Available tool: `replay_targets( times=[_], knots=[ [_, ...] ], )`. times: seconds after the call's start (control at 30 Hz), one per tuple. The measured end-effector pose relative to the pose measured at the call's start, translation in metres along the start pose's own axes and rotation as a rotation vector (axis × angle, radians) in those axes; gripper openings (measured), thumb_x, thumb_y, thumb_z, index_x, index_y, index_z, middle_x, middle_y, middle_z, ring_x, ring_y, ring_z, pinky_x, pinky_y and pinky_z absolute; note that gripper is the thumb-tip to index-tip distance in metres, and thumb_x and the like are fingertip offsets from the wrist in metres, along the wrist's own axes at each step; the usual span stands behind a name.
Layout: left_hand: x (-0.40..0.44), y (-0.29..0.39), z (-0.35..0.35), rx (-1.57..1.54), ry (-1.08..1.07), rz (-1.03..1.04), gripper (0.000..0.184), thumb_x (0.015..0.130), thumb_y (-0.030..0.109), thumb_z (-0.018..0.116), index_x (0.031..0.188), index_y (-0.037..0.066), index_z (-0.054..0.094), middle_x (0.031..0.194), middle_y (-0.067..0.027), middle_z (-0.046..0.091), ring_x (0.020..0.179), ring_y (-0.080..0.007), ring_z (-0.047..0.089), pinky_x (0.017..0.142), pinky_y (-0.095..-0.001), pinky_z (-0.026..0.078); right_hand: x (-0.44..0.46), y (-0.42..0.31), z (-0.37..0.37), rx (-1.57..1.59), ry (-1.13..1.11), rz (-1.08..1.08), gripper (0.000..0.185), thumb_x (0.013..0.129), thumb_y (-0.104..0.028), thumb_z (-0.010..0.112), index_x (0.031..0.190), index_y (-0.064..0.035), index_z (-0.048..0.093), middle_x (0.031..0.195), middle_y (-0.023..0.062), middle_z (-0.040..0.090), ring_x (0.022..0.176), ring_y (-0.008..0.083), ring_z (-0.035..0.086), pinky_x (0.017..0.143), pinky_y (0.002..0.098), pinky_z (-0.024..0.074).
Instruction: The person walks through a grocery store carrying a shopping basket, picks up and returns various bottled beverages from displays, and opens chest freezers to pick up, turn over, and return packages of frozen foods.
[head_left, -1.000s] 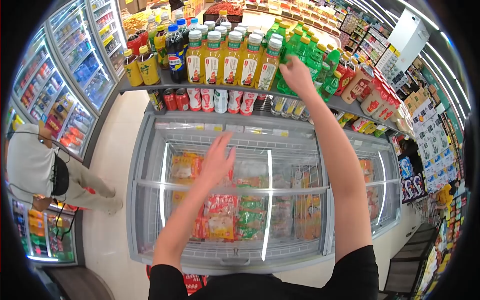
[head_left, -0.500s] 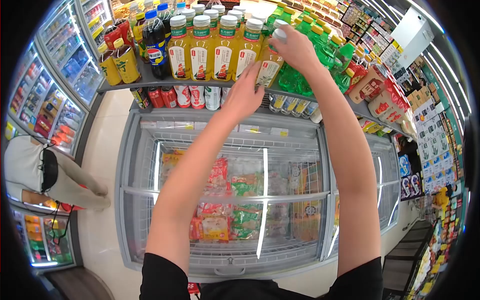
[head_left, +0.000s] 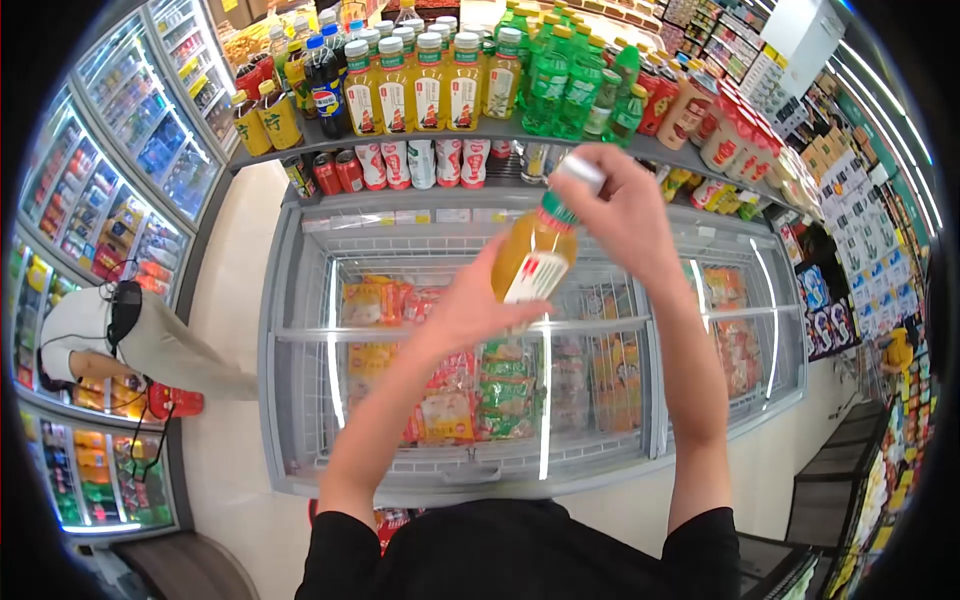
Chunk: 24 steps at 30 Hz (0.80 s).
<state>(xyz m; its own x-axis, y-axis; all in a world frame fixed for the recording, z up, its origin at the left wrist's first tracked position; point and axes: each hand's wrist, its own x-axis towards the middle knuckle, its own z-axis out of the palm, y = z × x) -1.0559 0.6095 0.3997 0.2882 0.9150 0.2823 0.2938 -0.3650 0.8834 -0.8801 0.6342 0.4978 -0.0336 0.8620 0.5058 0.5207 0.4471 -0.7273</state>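
Tilted in mid-air above the chest freezer is a bottle of yellow drink (head_left: 537, 254) with a white cap and a green neck label. My left hand (head_left: 482, 290) wraps round its lower body. The cap end is gripped by my right hand (head_left: 622, 205), slightly blurred, with fingers closed over the cap. Beyond my hands, similar yellow drink bottles (head_left: 428, 85) stand upright in rows on the shelf. Green soda bottles (head_left: 581, 95) stand to their right, and dark cola bottles (head_left: 324, 88) to their left.
Under my arms is the glass-topped freezer (head_left: 460, 492) with bagged frozen food inside. A lower shelf holds cans and small bottles (head_left: 397, 165). At the left, a person (head_left: 150, 335) bends by the upright fridges (head_left: 100, 200). Cartons (head_left: 855, 270) are stacked at the right.
The yellow drink bottle has come off the shelf towards me and now tilts over the freezer, both hands on it. The person at the left has moved slightly, and a red object shows beside them.
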Motion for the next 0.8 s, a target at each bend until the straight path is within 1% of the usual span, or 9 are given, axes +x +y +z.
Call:
replay_targets(
  times=[0.07, 0.13, 0.2, 0.27, 0.3, 0.4, 0.43, 0.5, 0.8],
  knots=[
    [-0.047, 0.005, 0.019, -0.357, -0.165, -0.179, 0.071, 0.071, 0.022, 0.075, 0.128, 0.001, 0.039, 0.108, -0.0095, 0.057, 0.101, -0.0200, 0.055, 0.090, -0.0346, 0.044, -0.040, 0.007, 0.004, 0.110, -0.119, 0.116, 0.035, 0.079, -0.026, 0.070, 0.093, 0.0036, 0.060, 0.075, 0.0075, 0.064, 0.067, 0.0087, 0.057, 0.062, 0.0250, 0.0480],
    [-0.082, 0.008, 0.027, -0.471, -0.164, -0.226, 0.064, 0.076, 0.024, 0.071, 0.127, 0.001, 0.040, 0.108, -0.0081, 0.057, 0.099, -0.0167, 0.055, 0.087, -0.0321, 0.044, -0.076, 0.011, 0.001, 0.157, -0.169, 0.222, 0.038, 0.082, -0.026, 0.067, 0.104, 0.0038, 0.057, 0.083, 0.0072, 0.064, 0.072, 0.0093, 0.057, 0.065, 0.0257, 0.0481],
    [-0.105, 0.014, 0.034, -0.590, -0.147, -0.263, 0.057, 0.080, 0.026, 0.068, 0.125, 0.002, 0.042, 0.109, -0.0066, 0.056, 0.097, -0.0134, 0.054, 0.085, -0.0296, 0.045, -0.114, 0.016, 0.000, 0.560, -0.179, 0.331, 0.049, 0.085, -0.024, 0.064, 0.122, 0.0033, 0.048, 0.098, 0.0096, 0.062, 0.085, 0.0123, 0.058, 0.075, 0.0280, 0.0482],
    [-0.127, 0.022, 0.040, -0.849, -0.096, -0.310, 0.042, 0.089, 0.022, 0.057, 0.123, 0.001, 0.044, 0.108, -0.0063, 0.057, 0.097, -0.0115, 0.054, 0.084, -0.0289, 0.045, -0.164, 0.010, 0.003, 0.765, -0.223, 0.382, 0.061, 0.086, -0.024, 0.062, 0.134, 0.0030, 0.035, 0.114, 0.0114, 0.055, 0.102, 0.0164, 0.053, 0.085, 0.0301, 0.0459],
    [-0.133, 0.024, 0.046, -0.860, -0.051, -0.316, 0.035, 0.095, 0.024, 0.045, 0.122, 0.001, 0.045, 0.107, -0.0056, 0.057, 0.094, -0.0101, 0.055, 0.080, -0.0275, 0.046, -0.187, 0.009, 0.008, 0.776, -0.220, 0.379, 0.061, 0.086, -0.024, 0.062, 0.134, 0.0030, 0.035, 0.114, 0.0114, 0.055, 0.102, 0.0164, 0.053, 0.085, 0.0301, 0.0459],
    [-0.146, 0.023, 0.051, -0.894, 0.008, -0.330, 0.049, 0.097, 0.040, 0.035, 0.123, -0.001, 0.045, 0.107, -0.0114, 0.059, 0.091, -0.0167, 0.061, 0.077, -0.0311, 0.052, -0.241, -0.006, 0.022, 0.821, -0.172, 0.355, 0.072, 0.081, -0.021, 0.068, 0.137, 0.0027, 0.029, 0.123, 0.0140, 0.049, 0.114, 0.0201, 0.048, 0.089, 0.0320, 0.0448],
    [-0.150, 0.022, 0.057, -0.812, 0.039, -0.297, 0.054, 0.098, 0.043, 0.027, 0.123, -0.001, 0.045, 0.107, -0.0127, 0.060, 0.090, -0.0179, 0.062, 0.076, -0.0307, 0.053, -0.254, -0.017, 0.023, 0.701, -0.187, 0.333, 0.079, 0.078, -0.020, 0.071, 0.138, 0.0032, 0.026, 0.126, 0.0157, 0.045, 0.117, 0.0221, 0.046, 0.091, 0.0333, 0.0444],
    [-0.158, 0.030, 0.059, -0.794, 0.051, -0.293, 0.055, 0.098, 0.043, 0.025, 0.124, -0.001, 0.045, 0.107, -0.0131, 0.060, 0.090, -0.0187, 0.063, 0.076, -0.0304, 0.053, -0.263, -0.034, 0.018, 0.378, -0.234, 0.264, 0.098, 0.068, -0.019, 0.079, 0.140, 0.0048, 0.017, 0.132, 0.0215, 0.038, 0.121, 0.0284, 0.044, 0.096, 0.0373, 0.0420],
    [-0.171, 0.048, 0.062, -0.821, 0.069, -0.309, 0.060, 0.098, 0.045, 0.017, 0.125, -0.001, 0.044, 0.107, -0.0131, 0.060, 0.090, -0.0184, 0.063, 0.076, -0.0299, 0.054, -0.272, -0.037, 0.011, 0.339, -0.317, 0.227, 0.106, 0.066, -0.019, 0.081, 0.142, 0.0028, 0.010, 0.142, 0.0201, 0.028, 0.130, 0.0293, 0.035, 0.098, 0.0380, 0.0401]
  ],
)
